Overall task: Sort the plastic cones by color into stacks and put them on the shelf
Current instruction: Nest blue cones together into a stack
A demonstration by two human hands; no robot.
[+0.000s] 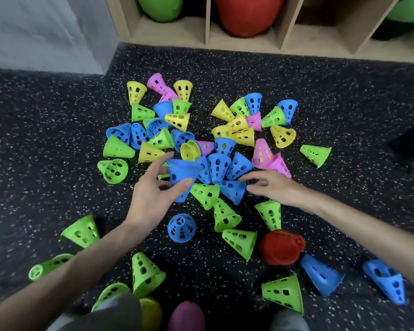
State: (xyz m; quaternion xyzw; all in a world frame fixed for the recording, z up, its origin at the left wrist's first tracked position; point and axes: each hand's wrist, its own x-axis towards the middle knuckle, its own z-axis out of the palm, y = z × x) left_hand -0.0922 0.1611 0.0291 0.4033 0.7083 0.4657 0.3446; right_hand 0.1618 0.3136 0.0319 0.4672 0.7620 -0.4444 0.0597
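Fingers (184, 183) of our left hand (151, 199) pinch a blue perforated plastic cone (181, 177); right hand (270, 185) spread, empty. Light, stiff, nestable: we grip rims.

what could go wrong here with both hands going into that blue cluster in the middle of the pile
1. The left hand holds a blue cone with a loose-looking grip; it might slip.
2. The right hand reaches a blue cone lying against a green cone, which could get dragged along.
3. The red beanbag lies among the cones and could end up swept in with them.
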